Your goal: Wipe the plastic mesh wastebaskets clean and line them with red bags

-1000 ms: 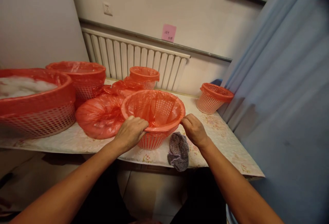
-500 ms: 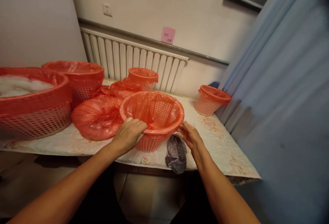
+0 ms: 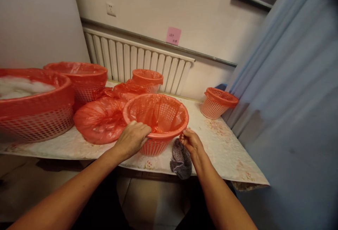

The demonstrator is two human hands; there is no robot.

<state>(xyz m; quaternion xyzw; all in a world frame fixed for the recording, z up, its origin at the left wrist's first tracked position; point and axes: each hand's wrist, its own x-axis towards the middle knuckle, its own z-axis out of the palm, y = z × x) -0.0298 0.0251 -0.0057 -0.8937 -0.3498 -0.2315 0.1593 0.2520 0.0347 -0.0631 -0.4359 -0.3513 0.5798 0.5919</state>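
A round plastic basket with latticed sides stands near the table's front edge, lined with a thin red plastic bag folded over its rim. My left hand is wrapped over the near-left rim, gripping basket and bag together. My right hand is closed in a pinch just outside the right rim; what its fingers hold, if anything, I cannot make out. Below those fingers a dark grey speckled knitted piece, sock-like, droops over the table edge. Left of the basket lies a puffed red plastic bag.
A large lined basket at left holds white fluffy material. Other lined baskets stand behind it, by the radiator and at right. A blue curtain hangs along the right side of the table.
My right hand has moved slightly left and down, its fingers going from spread to pinched beside the rim. My left hand keeps its hold; the basket has barely moved.
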